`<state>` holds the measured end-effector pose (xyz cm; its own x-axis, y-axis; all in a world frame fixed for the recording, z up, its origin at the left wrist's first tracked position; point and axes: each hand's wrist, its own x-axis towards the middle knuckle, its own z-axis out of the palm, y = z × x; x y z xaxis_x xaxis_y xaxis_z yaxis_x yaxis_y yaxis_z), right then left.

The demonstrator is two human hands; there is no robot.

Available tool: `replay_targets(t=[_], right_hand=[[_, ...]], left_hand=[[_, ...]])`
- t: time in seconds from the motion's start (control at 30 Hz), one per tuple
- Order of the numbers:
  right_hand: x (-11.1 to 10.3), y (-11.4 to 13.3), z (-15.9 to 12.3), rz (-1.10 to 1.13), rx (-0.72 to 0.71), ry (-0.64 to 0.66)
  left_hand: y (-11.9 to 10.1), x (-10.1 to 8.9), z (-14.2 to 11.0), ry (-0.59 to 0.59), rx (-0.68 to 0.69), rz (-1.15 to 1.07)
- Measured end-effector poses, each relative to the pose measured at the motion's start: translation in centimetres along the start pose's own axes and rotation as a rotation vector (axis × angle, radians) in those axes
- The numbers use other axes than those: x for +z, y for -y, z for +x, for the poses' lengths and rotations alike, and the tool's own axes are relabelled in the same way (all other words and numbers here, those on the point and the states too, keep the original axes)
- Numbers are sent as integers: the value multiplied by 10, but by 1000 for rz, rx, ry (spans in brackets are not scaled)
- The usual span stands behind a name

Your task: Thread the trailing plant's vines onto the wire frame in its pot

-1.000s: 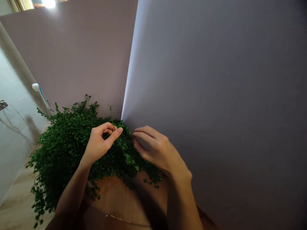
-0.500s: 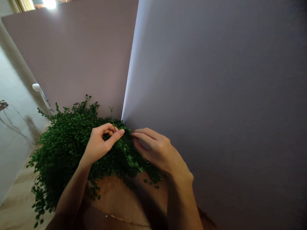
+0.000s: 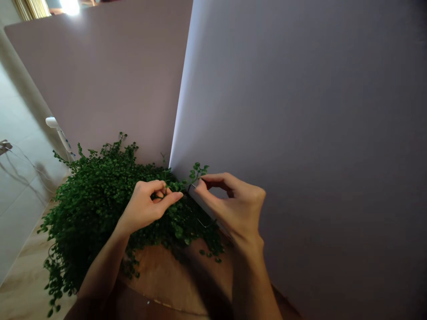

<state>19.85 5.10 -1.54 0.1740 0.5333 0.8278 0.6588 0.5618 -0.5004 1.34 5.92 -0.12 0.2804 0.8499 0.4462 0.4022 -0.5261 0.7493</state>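
A bushy, trailing plant (image 3: 96,200) with small round leaves fills the lower left of the head view. My left hand (image 3: 145,206) is at its right side, fingers curled and thumb stretched right, with a thin green stem at the fingertips. To its right, my right hand (image 3: 233,200) is closed in a pinch on a leafy sprig (image 3: 196,171), whose leaves stick up beyond the fingertips. A thin bent wire (image 3: 205,225) shows below the right hand, in front of the foliage. The fingertips of the two hands are apart.
A wooden surface with a rounded edge (image 3: 160,271) lies under the plant. Two smooth panels (image 3: 126,80) meet in a corner close behind it. At left are a white stick-like device (image 3: 56,126), cables, a wall socket (image 3: 5,146) and a tiled wall (image 3: 20,115).
My right hand has turned and lifted slightly, and a leafy sprig now shows at its fingertips. My left hand has shifted a little right and down. The bent wire is more exposed.
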Motion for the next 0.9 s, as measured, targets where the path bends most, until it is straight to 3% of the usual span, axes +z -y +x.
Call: replay_targets(t=[0.17, 0.27, 0.37, 0.47, 0.67, 0.9], right_hand=[[-4, -31, 2, -248, 38, -119], [-14, -47, 2, -188, 184, 69], [-18, -45, 0, -203, 221, 292], [-15, -34, 0, -258, 142, 315], [-13, -10, 0, 47, -145, 478], [-2, -4, -4, 40, -225, 464]], left_hand=[[-3, -5, -4, 6, 19, -14], [-5, -12, -4, -78, 19, -46], [-5, -14, -3, -124, 15, -60], [-2, -13, 0, -115, -11, -66], [7, -10, 3, -153, -76, -95], [6, -11, 2, -143, -85, -104]])
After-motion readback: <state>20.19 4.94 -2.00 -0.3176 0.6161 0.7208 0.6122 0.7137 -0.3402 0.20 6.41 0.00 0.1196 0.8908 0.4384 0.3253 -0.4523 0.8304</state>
